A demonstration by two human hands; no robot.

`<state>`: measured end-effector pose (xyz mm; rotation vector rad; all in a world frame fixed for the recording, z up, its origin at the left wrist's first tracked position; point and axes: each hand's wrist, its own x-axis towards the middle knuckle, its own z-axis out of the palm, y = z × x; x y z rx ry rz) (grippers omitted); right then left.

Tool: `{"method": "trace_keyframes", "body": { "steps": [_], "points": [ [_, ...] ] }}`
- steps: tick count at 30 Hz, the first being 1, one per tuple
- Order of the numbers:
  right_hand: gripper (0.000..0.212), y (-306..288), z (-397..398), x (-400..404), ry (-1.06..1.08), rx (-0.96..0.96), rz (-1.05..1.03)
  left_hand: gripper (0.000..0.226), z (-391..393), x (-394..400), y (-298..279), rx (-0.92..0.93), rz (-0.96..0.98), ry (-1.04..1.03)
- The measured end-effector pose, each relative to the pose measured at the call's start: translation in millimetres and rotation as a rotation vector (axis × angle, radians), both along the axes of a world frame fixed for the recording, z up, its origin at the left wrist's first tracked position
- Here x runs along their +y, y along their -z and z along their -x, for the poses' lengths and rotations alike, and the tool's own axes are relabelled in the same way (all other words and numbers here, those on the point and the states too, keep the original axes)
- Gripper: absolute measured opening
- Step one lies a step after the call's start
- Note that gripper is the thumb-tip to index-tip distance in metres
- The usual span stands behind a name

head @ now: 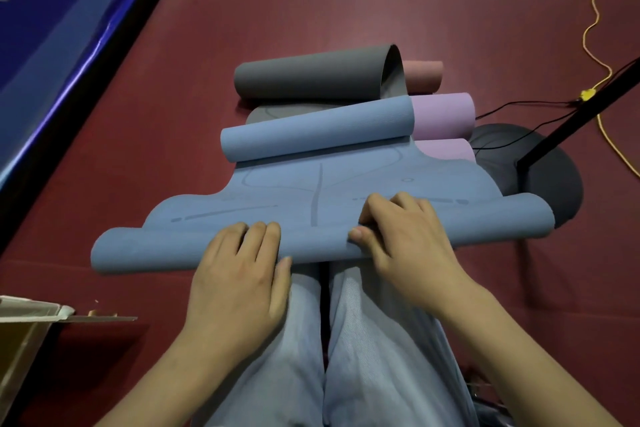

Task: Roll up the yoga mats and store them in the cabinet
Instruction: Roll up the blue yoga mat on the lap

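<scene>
Both hands curl their fingers round the soft blue mat [322, 191], left hand [239, 274] and right hand [405, 236] gripping its rolled near edge

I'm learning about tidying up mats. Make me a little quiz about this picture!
1. True or false: both hands are on the blue mat.
2. Which mat lies farthest from the person: A blue, B grey, C purple?
3. Fill in: the cord on the floor at the right is ____.

Key
1. True: the left hand and right hand grip its rolled near end.
2. B, the grey mat.
3. Yellow: the yellow cord.
</scene>
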<state>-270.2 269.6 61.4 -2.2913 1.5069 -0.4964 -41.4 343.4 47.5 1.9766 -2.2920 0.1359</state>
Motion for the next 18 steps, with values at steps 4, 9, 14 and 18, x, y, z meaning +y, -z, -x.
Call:
{"method": "trace_keyframes", "body": {
  "steps": [4,9,14,18],
  "points": [
    [0.025,6.2,-5.2,20.0,0.018,0.070,0.117,0.060,-0.5,-2.2,0.9,0.000,-0.083,0.005],
    [0.033,3.5,-1.9,22.7,0.000,0.179,0.101,0.043,-8.1,-32.5,-3.0,0.006,-0.116,0.019],
    [0.038,4.3,-4.4,-6.7,-0.038,0.242,0.050,0.056,-13.8,-73.7,-18.1,-0.084,-0.366,0.056],
    [0.038,-2.8,5.5,-7.9,-0.106,0.211,0.035,0.052,-10.8,-71.9,-38.7,-0.074,-0.415,0.085]
  ]
}}
